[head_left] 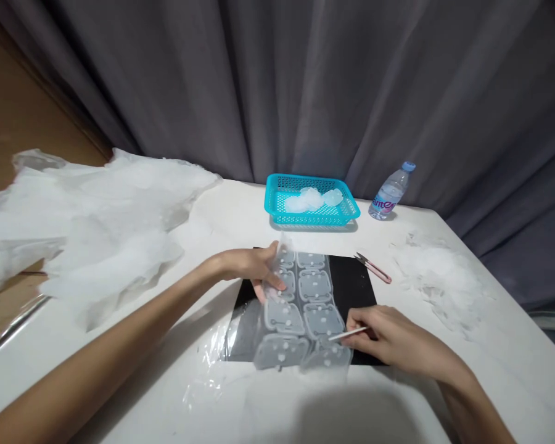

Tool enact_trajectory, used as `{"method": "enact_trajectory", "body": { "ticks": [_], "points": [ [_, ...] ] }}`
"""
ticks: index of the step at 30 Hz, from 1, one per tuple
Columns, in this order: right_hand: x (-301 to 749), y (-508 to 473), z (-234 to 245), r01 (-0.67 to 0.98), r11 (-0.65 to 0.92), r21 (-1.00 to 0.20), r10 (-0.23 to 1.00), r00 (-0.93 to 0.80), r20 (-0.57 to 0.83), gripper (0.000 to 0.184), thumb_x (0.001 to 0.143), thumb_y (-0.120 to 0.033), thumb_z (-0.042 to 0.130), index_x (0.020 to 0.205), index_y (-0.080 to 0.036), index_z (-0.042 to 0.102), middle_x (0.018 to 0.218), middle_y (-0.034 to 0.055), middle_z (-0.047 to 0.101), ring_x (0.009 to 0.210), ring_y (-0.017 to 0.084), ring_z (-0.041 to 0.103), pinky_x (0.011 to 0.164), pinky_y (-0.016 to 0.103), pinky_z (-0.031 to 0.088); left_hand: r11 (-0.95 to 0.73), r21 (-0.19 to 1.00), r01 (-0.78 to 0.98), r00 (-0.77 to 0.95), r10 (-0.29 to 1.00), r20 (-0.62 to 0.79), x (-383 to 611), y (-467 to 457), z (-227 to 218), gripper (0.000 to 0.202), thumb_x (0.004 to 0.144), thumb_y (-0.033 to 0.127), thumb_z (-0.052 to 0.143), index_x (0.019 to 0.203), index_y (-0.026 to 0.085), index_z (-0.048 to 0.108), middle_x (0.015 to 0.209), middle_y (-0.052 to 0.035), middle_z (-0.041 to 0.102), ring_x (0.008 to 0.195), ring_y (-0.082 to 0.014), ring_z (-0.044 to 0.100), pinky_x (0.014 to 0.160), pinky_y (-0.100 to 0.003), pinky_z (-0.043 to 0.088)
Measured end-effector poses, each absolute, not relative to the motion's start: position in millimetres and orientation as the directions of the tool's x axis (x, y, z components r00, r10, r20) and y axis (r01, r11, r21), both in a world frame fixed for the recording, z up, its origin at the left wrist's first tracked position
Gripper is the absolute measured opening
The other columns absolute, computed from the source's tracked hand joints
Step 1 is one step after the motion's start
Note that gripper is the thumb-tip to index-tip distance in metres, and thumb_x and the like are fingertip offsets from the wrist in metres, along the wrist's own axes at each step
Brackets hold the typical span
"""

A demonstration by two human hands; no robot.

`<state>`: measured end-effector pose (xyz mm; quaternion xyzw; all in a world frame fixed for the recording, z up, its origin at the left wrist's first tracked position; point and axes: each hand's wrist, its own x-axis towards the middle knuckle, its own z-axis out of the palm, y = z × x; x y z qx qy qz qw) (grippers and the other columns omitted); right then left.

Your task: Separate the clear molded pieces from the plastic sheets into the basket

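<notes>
A translucent plastic sheet (300,308) printed with rows of rounded square shapes lies on a black mat (354,287) in the middle of the white table. My left hand (252,266) pinches the sheet's upper left edge and lifts it slightly. My right hand (388,339) is closed around a thin white stick-like tool (349,334), whose tip touches the sheet's lower right part.
A turquoise basket (346,213) at the back holds clear plastic pieces. A water bottle (389,192) stands to its right. Small pink snips (374,267) lie beside the mat. Crumpled clear plastic (102,222) fills the left side; white scraps (437,274) lie on the right.
</notes>
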<state>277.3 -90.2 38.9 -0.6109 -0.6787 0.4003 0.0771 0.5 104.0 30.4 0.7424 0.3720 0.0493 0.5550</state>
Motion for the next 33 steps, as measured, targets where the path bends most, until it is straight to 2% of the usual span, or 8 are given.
{"method": "enact_trajectory", "body": {
  "ticks": [3, 7, 10, 13, 19, 23, 28, 33],
  "points": [
    [282.0, -84.9, 34.3, 0.767, -0.036, -0.640, 0.835, -0.328, -0.441, 0.030, 0.097, -0.041, 0.063, 0.075, -0.021, 0.060, 0.067, -0.0038, 0.054, 0.064, 0.013, 0.048, 0.060, 0.025, 0.030, -0.189, 0.651, 0.735, 0.600, 0.629, -0.494, 9.5, 95.5, 33.5, 0.132, 0.063, 0.052, 0.089, 0.164, 0.007, 0.018, 0.087, -0.0105, 0.077, 0.080, -0.0382, 0.077, 0.078, -0.043, 0.057],
    [280.5, -79.9, 30.8, 0.750, -0.008, -0.661, 0.830, -0.363, -0.423, 0.030, 0.097, -0.041, 0.063, 0.075, -0.021, 0.062, 0.067, -0.0034, 0.055, 0.065, 0.013, 0.050, 0.062, 0.025, 0.032, -0.633, 0.380, 0.675, 0.695, 0.718, -0.040, 17.7, 87.5, 35.2, 0.107, 0.072, 0.060, 0.083, 0.156, 0.011, 0.036, 0.138, -0.0248, 0.059, 0.134, -0.0483, 0.051, 0.107, -0.054, 0.045],
    [282.3, -80.0, 32.8, 0.760, 0.037, -0.649, 0.828, -0.387, -0.405, 0.026, 0.096, -0.036, 0.062, 0.075, -0.021, 0.061, 0.067, -0.0035, 0.055, 0.066, 0.013, 0.050, 0.063, 0.024, 0.032, -0.813, 0.401, 0.422, 0.874, 0.483, 0.060, 26.0, 81.9, 23.5, 0.080, 0.094, 0.063, 0.063, 0.154, 0.016, 0.040, 0.156, -0.0224, 0.045, 0.147, -0.0391, 0.041, 0.120, -0.050, 0.036],
    [286.6, -80.4, 35.4, 0.747, 0.113, -0.655, 0.761, -0.489, -0.426, 0.022, 0.091, -0.029, 0.066, 0.072, -0.021, 0.059, 0.064, -0.0056, 0.053, 0.063, 0.011, 0.048, 0.064, 0.024, 0.032, -0.847, 0.440, 0.297, 0.933, 0.356, 0.056, 33.9, 76.3, 5.5, 0.087, 0.094, 0.071, 0.057, 0.158, 0.016, 0.036, 0.168, -0.0223, 0.031, 0.157, -0.0387, 0.026, 0.128, -0.053, 0.023],
    [287.4, -78.9, 35.2, 0.703, 0.154, -0.694, 0.596, -0.627, -0.503, 0.027, 0.082, -0.023, 0.078, 0.066, -0.019, 0.057, 0.060, -0.0086, 0.051, 0.056, 0.007, 0.045, 0.059, 0.021, 0.030, -0.814, 0.398, 0.424, 0.906, 0.375, -0.198, 31.3, 54.1, 2.5, 0.127, 0.081, 0.088, 0.055, 0.167, 0.005, 0.011, 0.172, -0.0283, 0.005, 0.161, -0.0431, 0.008, 0.128, -0.058, 0.019],
    [284.2, -80.4, 32.8, 0.683, 0.137, -0.718, 0.610, -0.629, -0.482, 0.028, 0.082, -0.029, 0.084, 0.068, -0.019, 0.062, 0.061, -0.0088, 0.054, 0.057, 0.006, 0.049, 0.059, 0.019, 0.031, -0.806, 0.337, 0.487, 0.870, 0.413, -0.269, 26.1, 43.2, 13.6, 0.132, 0.076, 0.092, 0.054, 0.167, 0.005, 0.014, 0.171, -0.0288, 0.008, 0.160, -0.0437, 0.012, 0.126, -0.057, 0.025],
    [288.5, -75.3, 22.7, 0.816, 0.164, -0.555, 0.958, -0.266, -0.108, 0.039, 0.105, -0.039, 0.055, 0.071, -0.020, 0.058, 0.063, -0.0031, 0.055, 0.059, 0.012, 0.051, 0.059, 0.026, 0.030, -0.806, 0.395, 0.440, 0.882, 0.470, -0.025, 37.5, 50.5, 8.2, 0.088, 0.095, 0.074, 0.051, 0.157, 0.013, 0.040, 0.167, -0.0235, 0.035, 0.154, -0.0389, 0.035, 0.122, -0.053, 0.035],
    [297.4, -62.8, 9.2, 0.744, 0.420, -0.520, 0.903, -0.282, 0.325, 0.036, 0.111, -0.031, 0.035, 0.092, -0.020, 0.064, 0.092, 0.0075, 0.070, 0.090, 0.022, 0.064, 0.084, 0.036, 0.046, -0.783, 0.560, 0.271, 0.896, 0.417, 0.150, 49.4, 56.9, -10.1, 0.057, 0.099, 0.061, 0.059, 0.142, 0.024, 0.054, 0.156, -0.0114, 0.054, 0.140, -0.0293, 0.057, 0.114, -0.044, 0.047]
  ]
}}
